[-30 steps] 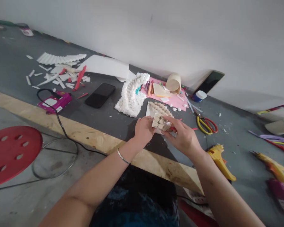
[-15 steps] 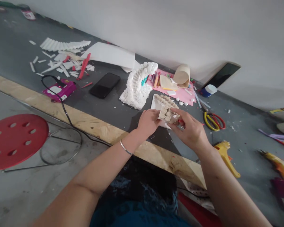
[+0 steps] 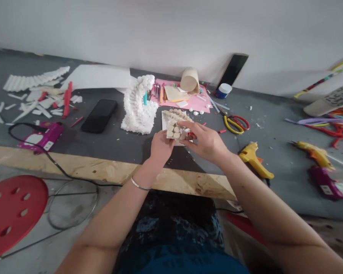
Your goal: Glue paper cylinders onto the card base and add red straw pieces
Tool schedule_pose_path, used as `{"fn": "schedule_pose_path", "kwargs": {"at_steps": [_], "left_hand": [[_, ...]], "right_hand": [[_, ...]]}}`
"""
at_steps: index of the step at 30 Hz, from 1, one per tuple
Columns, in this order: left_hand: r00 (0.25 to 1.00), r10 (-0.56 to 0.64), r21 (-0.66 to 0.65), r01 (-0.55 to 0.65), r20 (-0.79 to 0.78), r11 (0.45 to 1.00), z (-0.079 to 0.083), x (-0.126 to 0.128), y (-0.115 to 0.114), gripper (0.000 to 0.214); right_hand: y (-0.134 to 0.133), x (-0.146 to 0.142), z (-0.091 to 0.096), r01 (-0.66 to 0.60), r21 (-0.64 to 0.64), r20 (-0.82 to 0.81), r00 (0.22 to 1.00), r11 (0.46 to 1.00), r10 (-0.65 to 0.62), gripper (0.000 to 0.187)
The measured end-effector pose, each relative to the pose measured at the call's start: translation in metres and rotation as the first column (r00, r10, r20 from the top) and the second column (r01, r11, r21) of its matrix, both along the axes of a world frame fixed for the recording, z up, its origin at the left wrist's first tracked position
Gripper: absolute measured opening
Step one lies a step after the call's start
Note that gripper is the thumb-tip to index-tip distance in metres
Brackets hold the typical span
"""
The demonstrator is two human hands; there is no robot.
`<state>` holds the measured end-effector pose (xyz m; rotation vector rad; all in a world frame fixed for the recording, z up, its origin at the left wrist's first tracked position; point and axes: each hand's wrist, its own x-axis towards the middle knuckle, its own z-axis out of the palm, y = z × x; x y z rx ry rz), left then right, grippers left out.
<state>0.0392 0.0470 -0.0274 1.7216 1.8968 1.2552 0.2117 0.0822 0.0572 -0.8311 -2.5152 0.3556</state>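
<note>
Both hands hold a small white card covered with several beige paper rolls [image 3: 175, 131] just above the grey table [image 3: 120, 140]. My left hand [image 3: 160, 146] grips its left edge with closed fingers. My right hand [image 3: 204, 140] pinches its right side, and a bit of red shows under the fingers. Behind the card lies a second piece with a curved row of beige rolls [image 3: 174, 114]. A white curved foam-like model [image 3: 138, 104] stands to the left of it.
A black phone [image 3: 99, 115] and a purple device with a black cord [image 3: 41, 136] lie left. Yellow-red scissors [image 3: 236, 123], a yellow glue gun [image 3: 254, 160], a pink sheet [image 3: 185, 101] with craft bits and coloured sticks lie right. A red stool [image 3: 13, 211] stands lower left.
The view has swung to the right and levelled out. Both hands keep hold of the card with the rolls, with the right fingers shifting slightly over it.
</note>
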Motion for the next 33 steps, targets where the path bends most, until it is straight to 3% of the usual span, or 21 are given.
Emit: {"fn": "schedule_pose_path", "kwargs": {"at_steps": [20,33], "left_hand": [[0.971,0.014,-0.046,-0.026,-0.238,0.999,0.004,-0.007,-0.002,0.024],[0.988,0.026,-0.016,-0.028,-0.152,0.999,-0.007,-0.01,0.002,0.023]], "right_hand": [[0.007,0.001,0.0,-0.022,-0.022,-0.003,1.0,1.0,0.022,0.046],[0.006,0.002,-0.001,-0.017,-0.01,0.007,1.0,1.0,0.018,0.044]]}}
